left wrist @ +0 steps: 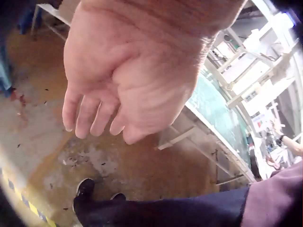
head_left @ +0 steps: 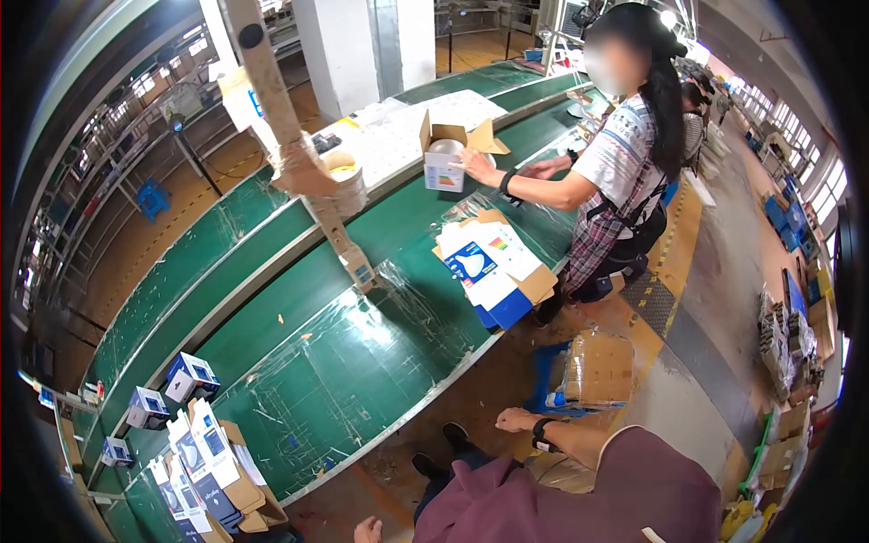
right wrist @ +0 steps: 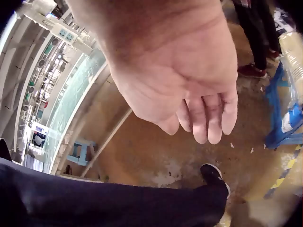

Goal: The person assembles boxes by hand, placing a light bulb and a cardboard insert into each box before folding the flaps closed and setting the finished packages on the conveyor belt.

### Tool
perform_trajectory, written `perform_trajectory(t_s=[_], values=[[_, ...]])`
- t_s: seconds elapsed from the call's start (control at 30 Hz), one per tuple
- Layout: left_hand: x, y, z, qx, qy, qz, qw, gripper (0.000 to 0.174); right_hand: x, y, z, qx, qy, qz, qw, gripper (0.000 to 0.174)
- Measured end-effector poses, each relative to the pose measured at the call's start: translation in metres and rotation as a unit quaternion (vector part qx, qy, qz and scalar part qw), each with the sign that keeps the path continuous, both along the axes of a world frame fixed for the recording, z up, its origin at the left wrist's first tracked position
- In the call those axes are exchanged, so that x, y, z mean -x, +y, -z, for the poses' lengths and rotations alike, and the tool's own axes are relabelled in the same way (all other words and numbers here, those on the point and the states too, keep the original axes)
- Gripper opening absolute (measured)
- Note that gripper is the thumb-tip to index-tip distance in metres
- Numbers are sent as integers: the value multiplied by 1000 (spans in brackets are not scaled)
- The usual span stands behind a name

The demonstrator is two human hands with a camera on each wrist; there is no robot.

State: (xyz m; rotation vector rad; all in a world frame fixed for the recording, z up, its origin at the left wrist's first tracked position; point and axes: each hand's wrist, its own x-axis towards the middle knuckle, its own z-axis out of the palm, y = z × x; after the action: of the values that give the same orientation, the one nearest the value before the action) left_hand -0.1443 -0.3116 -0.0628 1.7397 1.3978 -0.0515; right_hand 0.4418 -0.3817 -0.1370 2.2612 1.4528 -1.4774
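Observation:
My left hand (left wrist: 128,80) hangs with loosely bent fingers and holds nothing; only a bit of it shows at the bottom edge of the head view. The right hand (right wrist: 184,90) hangs too, its fingers slightly curled around nothing, with a dark band (head_left: 545,434) on that wrist. Nearest to the left hand is a stack of flattened printed boxes (head_left: 204,466) on the green conveyor (head_left: 362,362). A taped brown carton (head_left: 599,369) on a blue stand lies just beyond the right hand. Both hands are off the conveyor, over the floor.
Across the belt another person (head_left: 625,154) handles an open white box (head_left: 444,172). More flattened boxes (head_left: 493,262) lie near that person. Several small blue-and-white boxes (head_left: 190,376) stand at the left. A post (head_left: 299,149) rises beside the belt.

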Motion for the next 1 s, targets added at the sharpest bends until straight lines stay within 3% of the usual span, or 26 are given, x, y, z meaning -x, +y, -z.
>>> perform_trajectory(t_s=[0.1, 0.2, 0.3, 0.37, 0.43, 0.5, 0.57, 0.6, 0.67, 0.7, 0.77, 0.83, 0.87, 0.9, 1.0], values=[[-20, 45, 22, 43, 57, -23, 997, 45, 16, 11, -19, -66, 41, 26, 997, 41], [-56, 90, -7, -3, -17, 25, 1000, 47, 30, 32, -51, -150, 69, 6, 986, 42], [-92, 132, -6, -46, -61, 72, 995, 48, 33, 73, -124, -195, 118, 53, 972, 44], [-121, 158, -21, -47, -44, 118, 991, 49, 6, 117, -157, -165, 153, 51, 973, 41], [-145, 170, -43, -39, -55, 111, 992, 50, -21, 153, -186, -352, 116, 96, 924, 36], [-170, 176, -72, -20, -60, 84, 994, 50, -62, 206, -212, -357, 210, 224, 882, 36], [-185, 178, -74, -1, -58, 80, 995, 50, -115, 264, -230, -412, 168, 190, 875, 38], [-192, 178, -71, -3, -57, 89, 994, 51, -177, 300, -184, -366, 309, 183, 859, 40], [-202, 178, -58, -2, -56, 103, 993, 52, -224, 361, -183, -422, 249, 217, 845, 49], [-208, 175, -55, 6, -48, 95, 994, 51, -209, 389, -235, -510, 43, 256, 820, 55], [-215, 170, -35, 32, -72, 66, 995, 51, -240, 441, -262, -491, 1, 297, 819, 84], [-234, 169, -36, -22, -45, 120, 991, 50, -271, 494, -262, -518, -99, 290, 799, 86], [-266, 175, -85, 69, 4, 88, 994, 49, -282, 514, -269, -488, -104, 306, 811, 88], [-283, 177, -97, 57, -5, 91, 994, 49, -290, 537, -281, -460, -107, 319, 822, 89], [-312, 185, -115, 18, -21, 102, 994, 49, -321, 599, -276, -396, -115, 327, 850, 73]])
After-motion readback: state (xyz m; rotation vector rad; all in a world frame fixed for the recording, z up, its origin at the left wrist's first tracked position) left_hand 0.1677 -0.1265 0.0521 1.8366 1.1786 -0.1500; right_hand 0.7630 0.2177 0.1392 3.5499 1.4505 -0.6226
